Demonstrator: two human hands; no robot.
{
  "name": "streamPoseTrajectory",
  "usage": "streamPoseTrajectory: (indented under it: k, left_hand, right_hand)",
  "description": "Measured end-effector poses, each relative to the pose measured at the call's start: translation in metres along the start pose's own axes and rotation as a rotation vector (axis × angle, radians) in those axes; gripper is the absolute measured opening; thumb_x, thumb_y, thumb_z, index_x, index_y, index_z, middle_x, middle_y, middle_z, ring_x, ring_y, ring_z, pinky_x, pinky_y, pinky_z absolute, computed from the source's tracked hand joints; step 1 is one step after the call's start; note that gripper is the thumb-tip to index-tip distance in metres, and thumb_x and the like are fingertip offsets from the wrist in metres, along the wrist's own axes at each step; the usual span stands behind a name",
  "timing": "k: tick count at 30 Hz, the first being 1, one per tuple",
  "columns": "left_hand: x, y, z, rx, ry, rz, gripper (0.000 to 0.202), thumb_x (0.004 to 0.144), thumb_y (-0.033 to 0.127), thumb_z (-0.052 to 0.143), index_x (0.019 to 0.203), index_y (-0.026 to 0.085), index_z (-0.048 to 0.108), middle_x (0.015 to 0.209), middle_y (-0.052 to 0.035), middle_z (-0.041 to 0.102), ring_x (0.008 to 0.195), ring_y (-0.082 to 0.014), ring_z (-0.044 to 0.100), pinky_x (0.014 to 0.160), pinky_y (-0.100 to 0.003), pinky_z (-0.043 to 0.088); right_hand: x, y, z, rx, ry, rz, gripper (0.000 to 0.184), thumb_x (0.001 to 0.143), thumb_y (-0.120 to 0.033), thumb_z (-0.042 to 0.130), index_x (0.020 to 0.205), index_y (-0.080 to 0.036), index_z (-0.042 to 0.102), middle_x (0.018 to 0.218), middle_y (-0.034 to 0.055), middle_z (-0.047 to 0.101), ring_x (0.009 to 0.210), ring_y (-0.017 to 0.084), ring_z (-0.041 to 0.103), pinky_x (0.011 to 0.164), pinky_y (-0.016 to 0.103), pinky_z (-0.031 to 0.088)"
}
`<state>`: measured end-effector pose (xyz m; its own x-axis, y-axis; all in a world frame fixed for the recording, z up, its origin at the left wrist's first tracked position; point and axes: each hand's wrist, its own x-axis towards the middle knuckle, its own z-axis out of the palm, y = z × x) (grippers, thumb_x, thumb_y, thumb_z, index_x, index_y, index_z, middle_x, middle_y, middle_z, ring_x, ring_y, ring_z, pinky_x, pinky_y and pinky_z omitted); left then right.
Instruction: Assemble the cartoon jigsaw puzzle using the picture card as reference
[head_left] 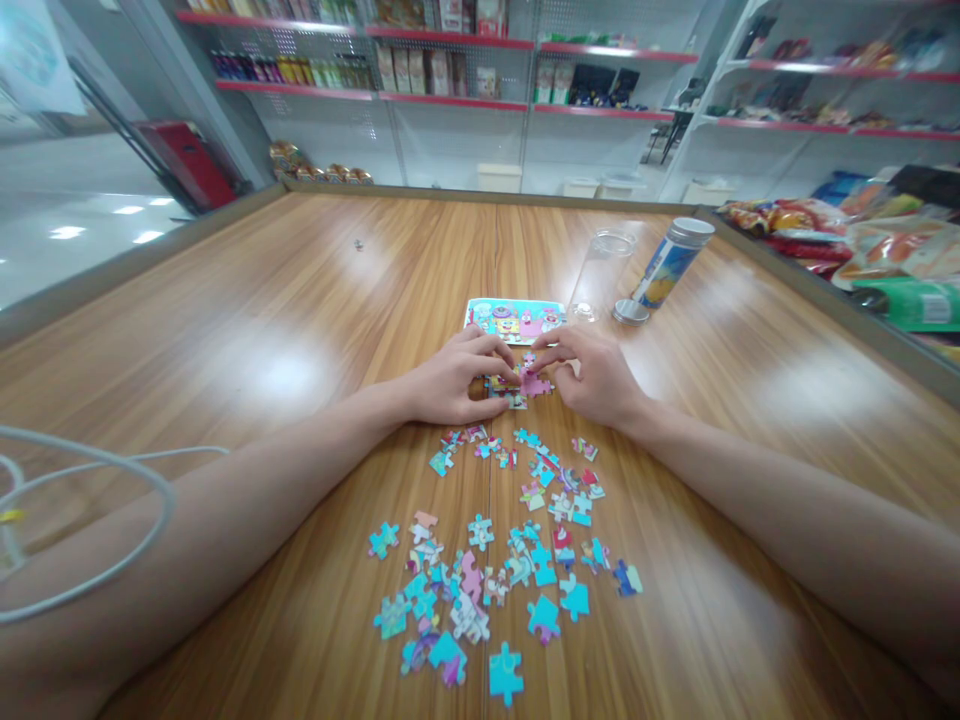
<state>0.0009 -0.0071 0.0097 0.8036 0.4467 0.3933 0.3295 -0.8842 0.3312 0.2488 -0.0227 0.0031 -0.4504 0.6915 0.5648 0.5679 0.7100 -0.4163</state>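
Note:
A small joined patch of jigsaw pieces (pixel 537 384) in pink, yellow and blue lies flat on the wooden table (pixel 315 300). My left hand (pixel 457 380) curls round its left side, thumb at the near edge and fingertips on the pieces. From the right, my right hand (pixel 596 378) reaches over the patch; its fingers are bent and apart, with the index fingertip at the pink part. Just beyond both hands is a cartoon picture card (pixel 517 312). Many loose jigsaw pieces (pixel 506 674), mostly light blue, are scattered between my forearms. The exact contact under my fingertips is partly hidden.
Behind my right hand stand a clear plastic canister (pixel 600 270), a round metal lid (pixel 631 312) and a blue printed can (pixel 673 262). A white cable (pixel 135 465) loops over my left forearm. Snack bags (pixel 802 225) lie past the right edge; stocked shelves (pixel 450 100) line the back.

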Motion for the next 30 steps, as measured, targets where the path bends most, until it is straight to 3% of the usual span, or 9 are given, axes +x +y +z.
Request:
streamPoseTrajectory:
  k: [11,30]
  left_hand:
    - [0.0005,-0.0014,0.0014,0.003,0.014,0.011,0.024,0.088,0.035,0.066,0.107,0.022,0.073,0.114,-0.0085,0.063,0.108,-0.0236,0.055,0.105,-0.043,0.040]
    - [0.0007,-0.0018,0.0008,-0.004,-0.001,0.021,0.023,0.088,0.033,0.065,0.108,0.022,0.073,0.118,-0.0084,0.064,0.111,-0.0238,0.054,0.106,-0.044,0.039]
  right_hand:
    - [0.0005,-0.0004,-0.0003,0.023,0.028,0.034,0.049,0.072,0.004,0.051,0.112,-0.023,0.060,0.088,-0.0017,0.078,0.089,0.024,0.071,0.084,0.037,0.050]
    - [0.0010,-0.0001,-0.0003,-0.027,-0.021,-0.004,0.060,0.068,0.005,0.048,0.120,-0.022,0.056,0.095,0.0006,0.075,0.099,0.025,0.065,0.090,0.039,0.048]
